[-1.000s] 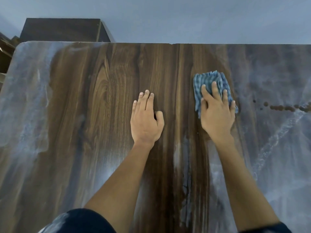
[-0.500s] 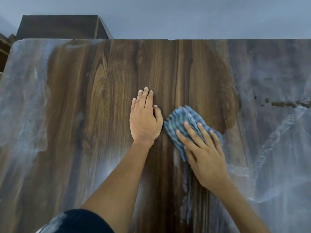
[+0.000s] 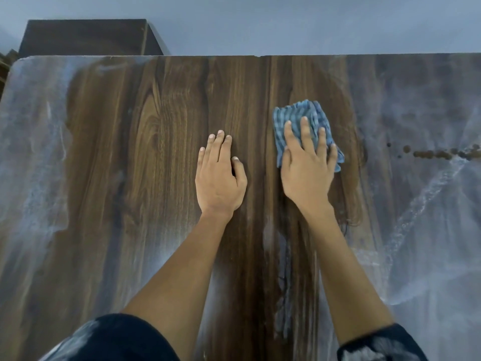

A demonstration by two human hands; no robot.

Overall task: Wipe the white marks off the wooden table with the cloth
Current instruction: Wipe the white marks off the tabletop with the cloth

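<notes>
Head view. My right hand (image 3: 307,170) lies flat on the blue checked cloth (image 3: 303,118), fingers spread and straight, pressing it against the tabletop (image 3: 169,121); the cloth bunches out beyond my fingertips and past my little finger. My left hand (image 3: 220,178) rests palm down on bare wood just beside the right hand, fingers straight and together, holding nothing.

The wood under and between both hands shows dark and clean. White marks (image 3: 421,209) cover the surface outboard of my right hand, and another white band (image 3: 31,157) lies well outboard of my left hand. A thin pale streak (image 3: 283,282) runs back alongside my right forearm. A row of small brown spots (image 3: 440,153) sits outboard of the cloth.

Risks, as I judge them:
- The cloth is only pressed, not gripped; a fast stroke may let it slip out from under my palm.
- A bunched cloth wipes a narrow path and may leave streaks.
- A loaded cloth may smear residue back onto cleaned wood.
- My left palm or forearms may drag through the residue.
</notes>
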